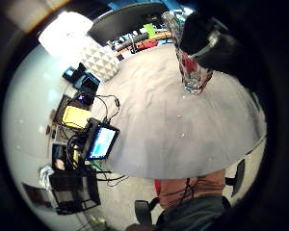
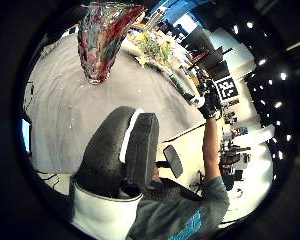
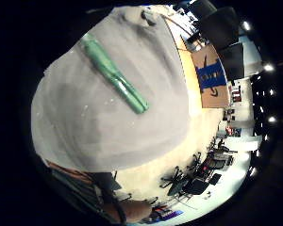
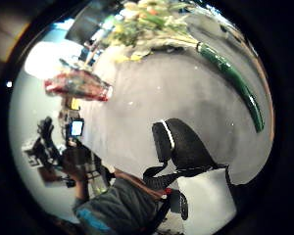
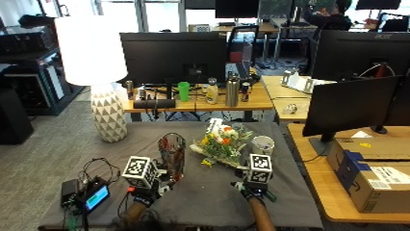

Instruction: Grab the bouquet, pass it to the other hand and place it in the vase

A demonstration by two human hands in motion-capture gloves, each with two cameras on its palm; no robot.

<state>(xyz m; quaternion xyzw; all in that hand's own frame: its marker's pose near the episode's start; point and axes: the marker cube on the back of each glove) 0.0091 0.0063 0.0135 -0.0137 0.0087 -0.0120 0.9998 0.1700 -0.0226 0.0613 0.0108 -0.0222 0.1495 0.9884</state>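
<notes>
We are at the very start of the task, by our reading: the bouquet (image 5: 223, 139) lies flat on the grey-covered table (image 5: 211, 202), not yet picked up, its flower heads of yellow, orange and white pointing away from us and its green-wrapped stems (image 3: 114, 73) running back toward our right hand (image 5: 251, 191). That hand hovers just above the stem end; its palm views show the stems lying free on the cloth, so it grips nothing, but we cannot tell how its fingers are set. Our left hand (image 5: 146, 193) waits near the table's front edge, just beside the vase (image 5: 172, 155), and it also holds nothing, with at least one finger (image 2: 140, 145) showing straight in its palm view. The vase stands upright, a clear glass with red and dark streaks, to the left of the flowers. Next, we judge, the right hand must lower and close around the stems before lifting.
</notes>
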